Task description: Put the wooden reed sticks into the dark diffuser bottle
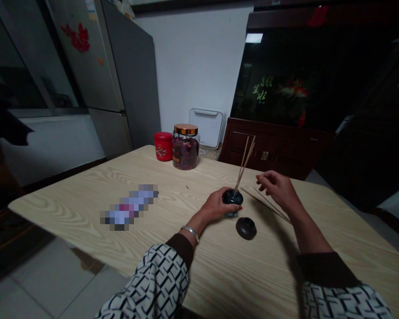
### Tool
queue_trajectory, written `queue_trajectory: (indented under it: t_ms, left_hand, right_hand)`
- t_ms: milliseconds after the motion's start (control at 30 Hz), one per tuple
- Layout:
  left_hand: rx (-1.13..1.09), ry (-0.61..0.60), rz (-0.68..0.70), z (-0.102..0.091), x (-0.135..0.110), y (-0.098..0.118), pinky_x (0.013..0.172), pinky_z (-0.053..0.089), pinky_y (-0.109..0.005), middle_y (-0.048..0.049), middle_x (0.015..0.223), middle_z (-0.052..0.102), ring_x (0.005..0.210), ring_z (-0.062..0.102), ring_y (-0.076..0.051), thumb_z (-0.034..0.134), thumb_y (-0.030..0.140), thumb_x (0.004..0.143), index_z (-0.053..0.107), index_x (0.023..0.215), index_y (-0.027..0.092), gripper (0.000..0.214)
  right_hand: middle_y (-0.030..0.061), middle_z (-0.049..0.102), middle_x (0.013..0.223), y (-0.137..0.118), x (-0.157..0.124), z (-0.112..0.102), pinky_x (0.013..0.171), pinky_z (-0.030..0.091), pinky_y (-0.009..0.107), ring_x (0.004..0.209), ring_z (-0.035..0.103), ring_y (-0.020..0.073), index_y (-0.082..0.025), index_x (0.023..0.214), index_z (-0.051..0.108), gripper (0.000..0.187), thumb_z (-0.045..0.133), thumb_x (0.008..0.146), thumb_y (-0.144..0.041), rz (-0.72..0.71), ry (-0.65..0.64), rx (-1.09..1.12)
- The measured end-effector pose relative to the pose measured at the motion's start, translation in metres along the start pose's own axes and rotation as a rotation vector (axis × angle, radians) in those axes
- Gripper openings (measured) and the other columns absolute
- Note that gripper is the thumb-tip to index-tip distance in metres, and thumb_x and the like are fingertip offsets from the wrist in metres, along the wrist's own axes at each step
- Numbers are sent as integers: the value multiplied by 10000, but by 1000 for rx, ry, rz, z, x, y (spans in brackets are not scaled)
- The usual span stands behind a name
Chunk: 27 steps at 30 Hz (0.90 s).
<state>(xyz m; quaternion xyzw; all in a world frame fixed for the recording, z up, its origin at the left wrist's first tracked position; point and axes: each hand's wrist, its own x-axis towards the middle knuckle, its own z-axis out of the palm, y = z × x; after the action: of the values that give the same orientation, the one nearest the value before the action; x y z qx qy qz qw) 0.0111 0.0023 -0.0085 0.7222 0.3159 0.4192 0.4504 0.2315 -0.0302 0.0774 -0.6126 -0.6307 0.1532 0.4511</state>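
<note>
Okay, left hand [218,206]: closed around the side of a dark glass bottle [232,198], fingers curved against the glass; I have the bottle upright on the table under that grip.

Right hand [275,190]: half open, fingers loosely curled, nothing in its hold that I can see; it hangs just above the loose sticks and right of the bottle.

Bottle sticks [244,165]: a thin, pale bundle standing in the bottle's mouth, fanning upward and tilted slightly right.

Loose sticks [267,206]: a few thin ones lying on the table, just right of the bottle, below my view of the right hand.

Lid [246,228]: round and dark, resting on the table just beside the bottle, nearer to me.

Wrist and sleeves: a silver bangle [190,233] on the left wrist; black-and-white patterned sleeves [156,277] with dark cuffs.

Table [63,206]: pale wood grain.

Blurred object [129,207]: pixelated, so I cannot tell what it is; it lies left of the hands.

Far table edge: a glass jar [185,150] with a copper lid, filled with dried petals, just beside a red tin [162,146].

Background: a white box [208,128], a dark wood cabinet [272,150] under a dark fish tank [286,75], a grey fridge [129,75], and a white wall [193,57].
</note>
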Motion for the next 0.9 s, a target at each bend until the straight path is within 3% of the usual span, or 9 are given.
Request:
queue_trajectory:
  t_ms: [133,233,300,567,733,800,900]
  left_hand:
    - [23,9,11,0,0,0,938,504,-399,-102,1067,690,1008,635,-247,854,432,633,631,1227,170,686]
    - [15,4,7,0,0,-2,936,507,-387,-103,1082,686,1019,635,-245,852,426,640,623,1232,167,685]
    - [12,3,-1,0,0,-3,938,507,-383,-100,1078,688,1014,638,-242,855,431,634,618,1237,166,700]
    - [17,5,6,1,0,-1,940,508,-388,-102,1074,692,1008,641,-244,856,446,628,627,1227,165,700]
    - [3,5,5,1,1,-1,932,512,-383,-99,1070,697,1008,644,-247,862,437,622,631,1222,169,697]
    - [-7,4,6,1,1,-2,931,514,-385,-102,1067,697,1008,644,-248,863,430,625,631,1221,169,692]
    - [-29,-1,5,1,1,-2,929,516,-382,-106,1066,696,1006,645,-244,865,416,627,628,1222,166,688]
  right_hand:
    - [109,732,974,39,1,-21,717,448,320,902,674,253,-206,869,700,171,557,837,-294,91,-203,-755]
    - [151,727,1056,54,-5,-13,728,444,345,967,673,291,-192,924,719,220,525,827,-228,181,-368,-958]
    - [183,719,1076,58,-8,-4,739,446,355,984,673,306,-164,953,719,248,510,822,-188,193,-382,-978]
    - [211,707,1086,61,-10,3,735,445,359,988,669,323,-134,988,711,260,511,829,-184,191,-370,-969]
    - [129,727,1036,57,-4,-4,734,451,305,937,669,244,-184,1003,703,237,539,835,-215,146,-353,-866]
    - [99,732,988,46,2,-14,748,462,293,901,664,214,-186,1017,700,233,552,846,-243,57,-251,-675]
    - [63,712,862,17,7,-28,673,476,284,770,650,182,-184,994,702,230,621,824,-316,-75,81,-151]
